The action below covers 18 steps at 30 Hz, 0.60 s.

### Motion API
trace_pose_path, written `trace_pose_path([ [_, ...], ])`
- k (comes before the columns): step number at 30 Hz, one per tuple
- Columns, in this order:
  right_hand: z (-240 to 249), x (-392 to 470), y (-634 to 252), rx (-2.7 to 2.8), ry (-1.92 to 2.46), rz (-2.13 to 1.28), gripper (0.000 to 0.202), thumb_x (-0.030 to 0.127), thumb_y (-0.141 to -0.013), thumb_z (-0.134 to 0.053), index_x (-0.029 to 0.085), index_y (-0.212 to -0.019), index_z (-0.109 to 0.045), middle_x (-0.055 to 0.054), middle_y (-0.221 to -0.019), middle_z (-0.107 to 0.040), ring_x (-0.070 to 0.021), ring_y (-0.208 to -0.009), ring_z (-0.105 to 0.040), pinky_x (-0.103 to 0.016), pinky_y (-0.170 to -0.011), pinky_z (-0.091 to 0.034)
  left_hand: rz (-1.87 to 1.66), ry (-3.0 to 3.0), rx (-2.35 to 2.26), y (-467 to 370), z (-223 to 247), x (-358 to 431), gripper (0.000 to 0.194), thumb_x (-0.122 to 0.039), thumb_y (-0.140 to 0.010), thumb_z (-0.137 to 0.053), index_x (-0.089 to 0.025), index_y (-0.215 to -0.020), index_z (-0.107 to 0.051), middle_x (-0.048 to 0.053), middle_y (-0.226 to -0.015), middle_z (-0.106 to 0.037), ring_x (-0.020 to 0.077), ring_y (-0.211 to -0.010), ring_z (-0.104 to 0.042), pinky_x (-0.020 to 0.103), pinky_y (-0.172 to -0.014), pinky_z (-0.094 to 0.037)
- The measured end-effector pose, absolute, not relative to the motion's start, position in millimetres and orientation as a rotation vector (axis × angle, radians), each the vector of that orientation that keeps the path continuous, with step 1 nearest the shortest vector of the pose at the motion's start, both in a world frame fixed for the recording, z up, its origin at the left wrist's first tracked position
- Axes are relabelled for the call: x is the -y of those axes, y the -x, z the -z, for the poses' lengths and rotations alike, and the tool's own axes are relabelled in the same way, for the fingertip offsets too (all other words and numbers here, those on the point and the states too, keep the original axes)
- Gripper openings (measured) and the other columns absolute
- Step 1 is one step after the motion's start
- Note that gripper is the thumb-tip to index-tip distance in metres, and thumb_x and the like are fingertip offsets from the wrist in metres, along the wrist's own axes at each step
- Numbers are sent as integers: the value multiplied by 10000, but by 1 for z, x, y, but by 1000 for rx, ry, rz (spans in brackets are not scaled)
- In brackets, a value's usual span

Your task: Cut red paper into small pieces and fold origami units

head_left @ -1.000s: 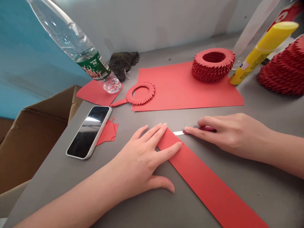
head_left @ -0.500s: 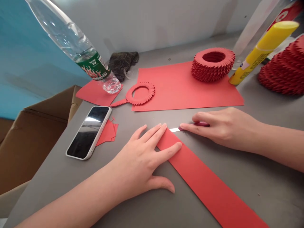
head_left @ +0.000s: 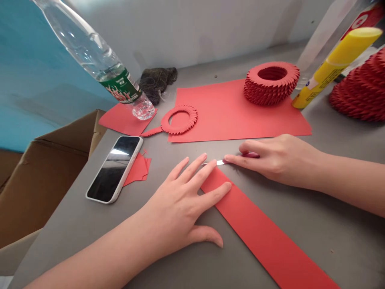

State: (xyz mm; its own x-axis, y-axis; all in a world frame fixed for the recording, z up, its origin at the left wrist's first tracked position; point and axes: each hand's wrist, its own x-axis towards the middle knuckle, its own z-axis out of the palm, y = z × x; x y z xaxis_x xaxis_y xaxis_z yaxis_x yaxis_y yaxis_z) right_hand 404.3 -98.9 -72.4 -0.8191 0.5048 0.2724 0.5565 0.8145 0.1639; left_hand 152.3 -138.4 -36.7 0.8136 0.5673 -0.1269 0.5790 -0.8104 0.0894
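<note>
A long red paper strip [head_left: 267,228] runs slantwise from under my left hand to the bottom edge of the view. My left hand [head_left: 183,204] lies spread over the strip's far end, its index finger pressed on the red paper. In my right hand [head_left: 279,158] is a small knife with a dark red-purple handle [head_left: 251,155], held low over the table. Its shiny blade [head_left: 220,162] points left at the strip's far end, close to my left fingertips. Part of the blade is hidden behind those fingers.
A phone [head_left: 112,170] lies at left on red paper scraps [head_left: 140,170]. Behind stand a water bottle [head_left: 117,82], a flat folded-paper ring [head_left: 179,120], a large red sheet [head_left: 216,108] bearing a thicker ring [head_left: 269,90], and a yellow tube [head_left: 333,68]. A cardboard box [head_left: 60,168] sits beside the table.
The knife in my right hand has moved a little left, its blade now reaching behind my left fingertips. My left fingers have spread slightly at the strip's end.
</note>
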Motion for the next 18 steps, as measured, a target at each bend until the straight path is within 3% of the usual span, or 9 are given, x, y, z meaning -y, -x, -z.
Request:
trace_pose_path([
  [4,73,92,-401,2779,825,396,399,124,-851,-359,261,-1207,-478,-11,-856,-551,-79,-588,-439,-239,-439,-186,170,-2877,-866,-151,38,138,745,-714,-710,-371,-270,-1307,-362,111,-1354,-365,329,-1280,-237,507,-992,-258],
  [10,75,87,-398,2717,877,440,390,146,-869,-327,283,-1194,-491,-2,-847,-552,-62,-525,-378,-231,-442,-183,154,-2879,-802,-153,38,136,758,-697,-727,-369,-199,-1298,-376,125,-1379,-330,297,-1293,-231,454,-1026,-237],
  [13,73,100,-412,2667,958,504,388,146,-857,-374,282,-1199,-498,2,-821,-571,-75,-584,-447,-221,-468,-233,61,-2899,-716,-156,41,134,663,-628,-797,-336,-160,-1261,-410,105,-1395,-312,253,-1297,-237,400,-1057,-201],
  [18,62,133,-454,2631,1214,529,427,155,-830,-419,259,-1241,-470,-21,-865,-627,-131,-705,-543,-239,-516,-312,59,-2936,-734,-163,38,137,472,-518,-843,-389,-173,-1150,-484,95,-1239,-489,238,-1150,-423,386,-981,-277],
])
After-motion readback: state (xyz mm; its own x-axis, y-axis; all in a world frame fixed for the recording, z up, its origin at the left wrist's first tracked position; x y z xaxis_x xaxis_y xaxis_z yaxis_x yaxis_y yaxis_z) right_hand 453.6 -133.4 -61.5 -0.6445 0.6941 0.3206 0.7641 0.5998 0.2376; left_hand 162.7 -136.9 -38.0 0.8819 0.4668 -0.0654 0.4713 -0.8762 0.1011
